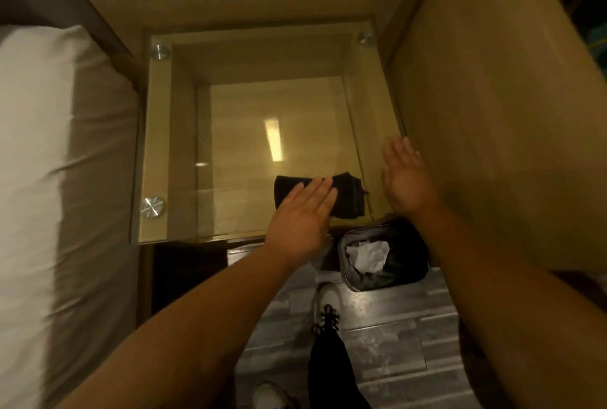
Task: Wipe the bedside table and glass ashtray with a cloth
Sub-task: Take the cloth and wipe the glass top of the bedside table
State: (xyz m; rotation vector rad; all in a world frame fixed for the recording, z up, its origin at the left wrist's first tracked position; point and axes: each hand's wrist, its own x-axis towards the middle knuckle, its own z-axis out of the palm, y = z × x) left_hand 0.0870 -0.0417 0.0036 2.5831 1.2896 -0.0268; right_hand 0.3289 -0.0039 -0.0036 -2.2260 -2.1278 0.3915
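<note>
The bedside table (184, 132) has a clear glass top held by round metal studs over a wooden box frame. A folded black cloth (348, 193) lies on the glass near the front right corner. My left hand (303, 215) lies flat with straight fingers on the cloth's left part. My right hand (405, 178) is held flat and edge-on at the table's right edge, next to the cloth and holding nothing. No glass ashtray is in view.
A bed with white linen (56, 178) borders the table on the left. A tall wooden panel (499, 119) stands on the right. A black bin with crumpled paper (377, 259) sits on the dark tiled floor below the table's front, near my shoe (326, 302).
</note>
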